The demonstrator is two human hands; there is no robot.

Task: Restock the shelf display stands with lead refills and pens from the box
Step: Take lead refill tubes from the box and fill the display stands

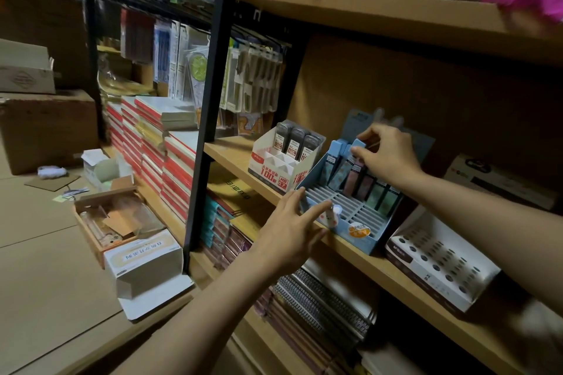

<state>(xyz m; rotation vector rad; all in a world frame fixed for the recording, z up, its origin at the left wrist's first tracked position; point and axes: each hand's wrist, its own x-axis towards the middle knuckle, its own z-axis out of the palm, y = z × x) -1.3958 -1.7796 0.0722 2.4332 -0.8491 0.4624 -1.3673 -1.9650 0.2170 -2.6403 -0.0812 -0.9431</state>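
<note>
Hands: right hand (pixel 385 155) pinches a pale blue flat lead-refill case (pixel 359 143) at the back row; left hand (pixel 289 225), fingers straight, steadies the blue slotted cardboard display stand (pixel 364 237).
Location: stand at the wooden shelf (pixel 405 280) edge.
Risk: a hard push likely slides the stand off; a tilted case may jam.

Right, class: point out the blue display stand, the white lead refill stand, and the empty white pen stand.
blue display stand (pixel 356 233): head view, front wall by the orange label.
white lead refill stand (pixel 268 166): head view, front wall.
white pen stand (pixel 405 257): head view, dark front edge.
</note>
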